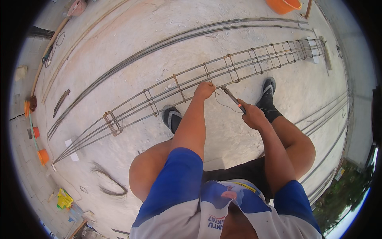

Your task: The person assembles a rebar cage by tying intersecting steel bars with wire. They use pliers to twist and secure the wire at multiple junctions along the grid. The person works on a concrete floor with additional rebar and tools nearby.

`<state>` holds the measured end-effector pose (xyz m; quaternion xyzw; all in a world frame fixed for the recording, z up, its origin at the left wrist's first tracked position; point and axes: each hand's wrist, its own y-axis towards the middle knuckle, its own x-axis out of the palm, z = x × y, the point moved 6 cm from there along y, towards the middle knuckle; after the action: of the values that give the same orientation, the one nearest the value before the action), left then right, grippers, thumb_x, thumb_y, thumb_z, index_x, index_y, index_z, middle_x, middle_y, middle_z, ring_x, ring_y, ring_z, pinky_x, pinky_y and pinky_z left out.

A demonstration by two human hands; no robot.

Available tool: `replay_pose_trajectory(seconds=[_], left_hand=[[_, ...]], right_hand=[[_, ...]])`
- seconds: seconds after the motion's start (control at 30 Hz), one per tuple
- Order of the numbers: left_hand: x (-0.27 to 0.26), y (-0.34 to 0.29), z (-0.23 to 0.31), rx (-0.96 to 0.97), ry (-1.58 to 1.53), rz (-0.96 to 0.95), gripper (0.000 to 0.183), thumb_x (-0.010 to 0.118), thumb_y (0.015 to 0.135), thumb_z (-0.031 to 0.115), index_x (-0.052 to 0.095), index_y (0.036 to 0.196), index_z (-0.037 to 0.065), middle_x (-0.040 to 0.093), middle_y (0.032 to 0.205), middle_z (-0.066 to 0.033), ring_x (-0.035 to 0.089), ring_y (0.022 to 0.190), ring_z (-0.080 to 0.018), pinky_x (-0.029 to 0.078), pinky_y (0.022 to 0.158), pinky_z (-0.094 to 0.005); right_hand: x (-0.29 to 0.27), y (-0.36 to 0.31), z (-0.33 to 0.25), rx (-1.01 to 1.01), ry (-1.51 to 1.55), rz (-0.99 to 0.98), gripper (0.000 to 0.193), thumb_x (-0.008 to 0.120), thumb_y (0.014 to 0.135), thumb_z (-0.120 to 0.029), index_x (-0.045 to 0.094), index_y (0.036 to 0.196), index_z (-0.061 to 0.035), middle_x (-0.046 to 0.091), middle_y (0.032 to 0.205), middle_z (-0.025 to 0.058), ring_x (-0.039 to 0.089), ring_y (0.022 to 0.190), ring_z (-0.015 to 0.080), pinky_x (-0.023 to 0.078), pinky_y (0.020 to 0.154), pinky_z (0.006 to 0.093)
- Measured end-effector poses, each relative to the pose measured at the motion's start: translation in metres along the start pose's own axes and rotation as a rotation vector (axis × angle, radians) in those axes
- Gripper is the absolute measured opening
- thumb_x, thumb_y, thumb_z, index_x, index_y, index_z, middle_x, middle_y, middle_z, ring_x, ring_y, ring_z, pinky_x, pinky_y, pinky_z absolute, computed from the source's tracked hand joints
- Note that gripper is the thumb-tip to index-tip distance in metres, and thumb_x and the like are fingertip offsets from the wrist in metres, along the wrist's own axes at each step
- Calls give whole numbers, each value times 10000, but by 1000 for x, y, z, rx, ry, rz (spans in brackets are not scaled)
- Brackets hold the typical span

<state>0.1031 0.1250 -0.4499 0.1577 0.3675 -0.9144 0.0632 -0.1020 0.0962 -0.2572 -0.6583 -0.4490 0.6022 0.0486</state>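
Observation:
A long rebar cage of several bars and square stirrups lies slantwise across the concrete in front of me. At its near side my left hand is closed, fingers pinched beside a stirrup corner. What they pinch is mostly hidden. A thin tie wire loops down from those fingertips toward my right hand. My right hand grips long-handled pincers, dark with an orange band. Their jaws are close to the cage's near bar, just right of my left hand; whether they grip anything is too small to tell.
Loose rebars lie beyond the cage, and more bars are at the right. A bundle of tie wire rests at the left. Bunched stirrups hang near the cage's left end. My sandalled feet flank the work. An orange basin stands far right.

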Motion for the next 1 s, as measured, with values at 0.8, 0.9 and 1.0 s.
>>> replay_pose_trajectory(seconds=[0.8,0.9,1.0], left_hand=[[0,2,0,40,102,52,313,662,830,397,748,953,123,695,1018,-145,646,980,-324,501,854,-430],[0,4,-3,30,84,52,312,661,833,400,749,953,126,695,1022,-141,645,982,-325,503,854,-431],[1,5,-4,25,67,55,312,660,834,402,749,954,128,696,1025,-139,645,986,-325,502,856,-432]], right_hand=[[21,18,-41,72,-611,299,514,505,941,-251,400,1443,-220,378,1412,188,294,1338,445,322,954,704],[22,18,-44,90,-629,299,511,505,946,-281,403,1442,-214,375,1414,189,285,1347,447,321,956,707],[27,20,-42,109,-626,309,512,508,945,-299,408,1439,-207,378,1406,190,285,1347,450,325,948,711]])
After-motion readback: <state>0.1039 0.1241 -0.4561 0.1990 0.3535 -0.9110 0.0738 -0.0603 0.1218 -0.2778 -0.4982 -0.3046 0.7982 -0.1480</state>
